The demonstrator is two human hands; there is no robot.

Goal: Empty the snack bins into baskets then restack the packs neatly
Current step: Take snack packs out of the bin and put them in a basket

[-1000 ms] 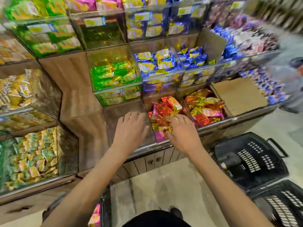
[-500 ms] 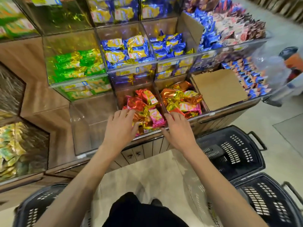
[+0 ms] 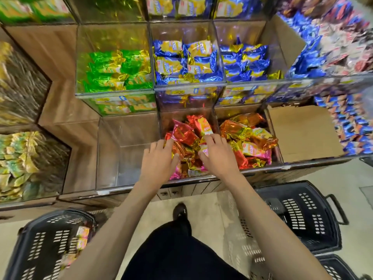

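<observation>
A clear bin [image 3: 162, 126] on the bottom shelf row holds a heap of red, pink and gold snack packs [image 3: 184, 134]. Both of my hands are inside it. My left hand [image 3: 159, 160] lies on the left side of the heap, fingers spread over the packs. On the right side my right hand [image 3: 218, 156] rests with fairly straight fingers on top of a pack and its thumb against the pile. A black basket [image 3: 40, 249] on the floor at the lower left holds a few packs. Another black basket [image 3: 302, 215] stands at the right.
An empty clear bin [image 3: 125, 154] sits left of the red packs. To their right are orange packs [image 3: 248, 136] and a cardboard box [image 3: 302, 130]. Green packs [image 3: 117, 71] and blue packs [image 3: 187, 61] fill the bins above. A third basket [image 3: 339, 267] shows at the bottom right.
My left hand has moved right from the empty bin's edge onto the red packs. My right hand has reached deeper into the same bin. The view has tilted down, showing the baskets.
</observation>
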